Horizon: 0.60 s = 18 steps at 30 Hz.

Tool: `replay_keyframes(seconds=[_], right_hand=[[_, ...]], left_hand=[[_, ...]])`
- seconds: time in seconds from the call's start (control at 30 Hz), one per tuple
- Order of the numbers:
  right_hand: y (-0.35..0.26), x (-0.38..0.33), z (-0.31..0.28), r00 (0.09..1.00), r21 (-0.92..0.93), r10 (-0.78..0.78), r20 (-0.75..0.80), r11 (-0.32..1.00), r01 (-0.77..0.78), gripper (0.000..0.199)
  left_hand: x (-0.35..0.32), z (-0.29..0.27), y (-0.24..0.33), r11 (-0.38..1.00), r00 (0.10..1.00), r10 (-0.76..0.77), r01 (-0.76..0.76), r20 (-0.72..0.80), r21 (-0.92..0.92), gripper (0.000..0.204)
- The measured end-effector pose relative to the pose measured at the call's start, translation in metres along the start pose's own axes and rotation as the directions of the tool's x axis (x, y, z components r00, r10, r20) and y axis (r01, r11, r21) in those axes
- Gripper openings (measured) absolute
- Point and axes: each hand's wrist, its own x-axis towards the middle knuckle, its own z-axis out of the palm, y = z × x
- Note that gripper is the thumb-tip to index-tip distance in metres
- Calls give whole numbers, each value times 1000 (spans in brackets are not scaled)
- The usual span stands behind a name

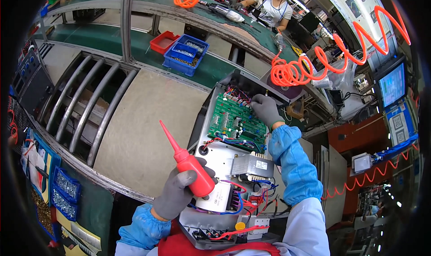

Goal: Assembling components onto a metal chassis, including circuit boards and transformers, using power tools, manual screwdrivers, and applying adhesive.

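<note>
My left hand [173, 195], in a grey glove, is closed around a red squeeze bottle [194, 176]. The bottle's long pointed nozzle tilts up and to the left, over the worktop. My right hand [266, 109], also gloved, has its fingers curled at the far right edge of a green circuit board [231, 123]; its fingertips partly hide what they grip or touch among the connectors. The board sits in an opened metal housing [220, 161]. Nearer me, the housing carries a metal-cased transformer [252, 165], a white cylinder [214, 199] and red and blue wires [240, 197].
Metal rollers [92, 108] lie left of the worktop [143, 121]. Blue bins of small fasteners [186, 54] and a red bin [164, 41] stand beyond. Orange coiled hoses [292, 72] hang at the right, near a screen [392, 85]. Across the bench, a person [271, 9] works.
</note>
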Motion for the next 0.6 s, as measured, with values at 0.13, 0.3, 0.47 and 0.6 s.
replay_keyframes(seconds=[0.13,0.3,0.47,0.6], right_hand=[[12,2,1,981,-47,-182,-65,983,179,20],[-3,-9,-1,959,-371,-277,-54,898,238,21],[-14,-15,2,962,-498,-269,-48,841,211,22],[-18,-15,11,949,-492,-287,-130,850,190,24]], left_hand=[[0,1,1,1000,1000,1,-1,-2,20,74],[0,0,1,999,1000,-2,2,-13,35,75],[0,3,3,998,1000,-13,15,-24,56,75],[1,3,3,998,1000,-16,18,-24,64,77]])
